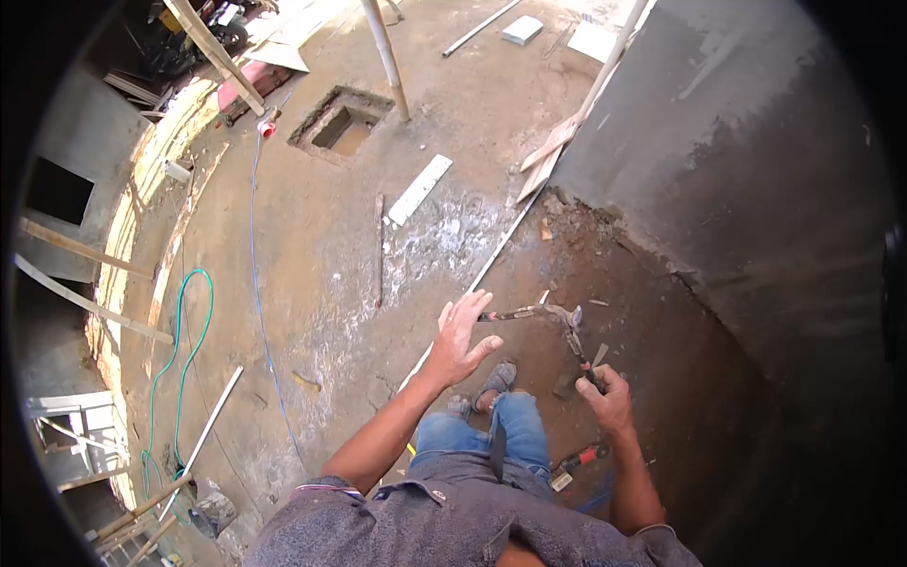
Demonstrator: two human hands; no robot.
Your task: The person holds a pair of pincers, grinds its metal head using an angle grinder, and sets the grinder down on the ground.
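Note:
My right hand [609, 399] is closed around the dark, red-marked handle of a hammer [573, 342], its metal head tilted up and away from me. My left hand [461, 338] is raised with fingers stretched and thumb apart, holding nothing that I can see. Just past its fingertips shows a second dark handle with orange marks [510, 314], reaching toward the hammer's head; whether they touch I cannot tell. A long pale strip [507, 240] lies on the ground and passes beneath my left hand. By my right forearm lies a red and black tool [583, 458].
A dark plastered wall [756, 189] rises on the right, with rubble [590, 222] along its foot. Ahead are a square pit [326, 132], a white speckled board [419, 190] and upright poles [385, 57]. A green hose [179, 331] and blue cord [255, 246] cross the left ground.

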